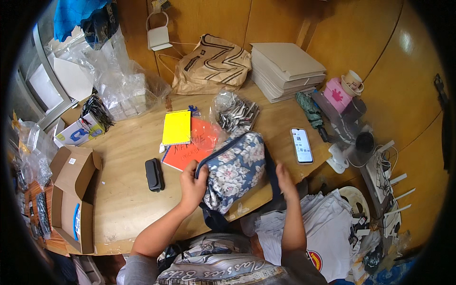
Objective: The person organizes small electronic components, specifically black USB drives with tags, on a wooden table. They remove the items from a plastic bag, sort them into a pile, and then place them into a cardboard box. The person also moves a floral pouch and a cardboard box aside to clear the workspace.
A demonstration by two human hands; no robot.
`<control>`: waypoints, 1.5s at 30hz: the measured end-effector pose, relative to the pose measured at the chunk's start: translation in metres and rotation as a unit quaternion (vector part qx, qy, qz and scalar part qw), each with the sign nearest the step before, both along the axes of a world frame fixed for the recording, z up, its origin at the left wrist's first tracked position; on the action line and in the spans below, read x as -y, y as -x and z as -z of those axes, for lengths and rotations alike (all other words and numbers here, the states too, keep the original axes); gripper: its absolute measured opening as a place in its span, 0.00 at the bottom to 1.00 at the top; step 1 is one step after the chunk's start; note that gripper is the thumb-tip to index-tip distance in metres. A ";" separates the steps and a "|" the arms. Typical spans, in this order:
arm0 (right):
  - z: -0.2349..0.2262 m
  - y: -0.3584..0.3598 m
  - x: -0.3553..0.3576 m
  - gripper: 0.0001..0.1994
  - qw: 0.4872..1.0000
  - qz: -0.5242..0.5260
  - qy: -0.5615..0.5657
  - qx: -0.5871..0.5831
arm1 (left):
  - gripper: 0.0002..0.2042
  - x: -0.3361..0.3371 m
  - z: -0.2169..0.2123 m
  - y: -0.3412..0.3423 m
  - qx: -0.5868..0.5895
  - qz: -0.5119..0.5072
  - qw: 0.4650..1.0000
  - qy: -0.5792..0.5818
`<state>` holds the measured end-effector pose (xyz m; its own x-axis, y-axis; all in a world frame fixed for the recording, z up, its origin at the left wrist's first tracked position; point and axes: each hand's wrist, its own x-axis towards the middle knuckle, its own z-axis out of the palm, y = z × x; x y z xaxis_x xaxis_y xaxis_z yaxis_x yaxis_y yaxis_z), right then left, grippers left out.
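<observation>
A black case (154, 175) lies left of the left hand (193, 187), which pinches the left edge of a floral bag (236, 171) between both hands. The right hand (286, 181), fingers extended, is beside its dark strap (272, 175); beyond lies a phone (302, 146).

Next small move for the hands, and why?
Probably close the right hand on the dark strap to steady that side of the floral bag. The left hand already grips the bag's left edge, while the right is open beside the strap, and the bag sits near the front edge of the table.
</observation>
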<state>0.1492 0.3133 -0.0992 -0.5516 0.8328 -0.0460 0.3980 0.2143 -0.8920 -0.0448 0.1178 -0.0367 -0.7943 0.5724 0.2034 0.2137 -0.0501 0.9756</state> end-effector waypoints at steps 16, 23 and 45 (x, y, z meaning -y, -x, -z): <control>-0.127 0.047 0.097 0.17 0.836 -0.348 -0.422 0.043 | 0.12 0.066 0.008 -0.066 -0.324 0.202 0.921 0.072; -0.091 0.092 0.106 0.06 0.662 -0.585 -0.406 0.234 | 0.13 0.072 0.010 -0.060 -0.255 0.178 0.917 0.249; -0.111 0.091 0.077 0.11 0.880 -0.417 -0.211 0.081 | 0.07 0.020 0.030 -0.076 -0.396 0.177 0.888 0.156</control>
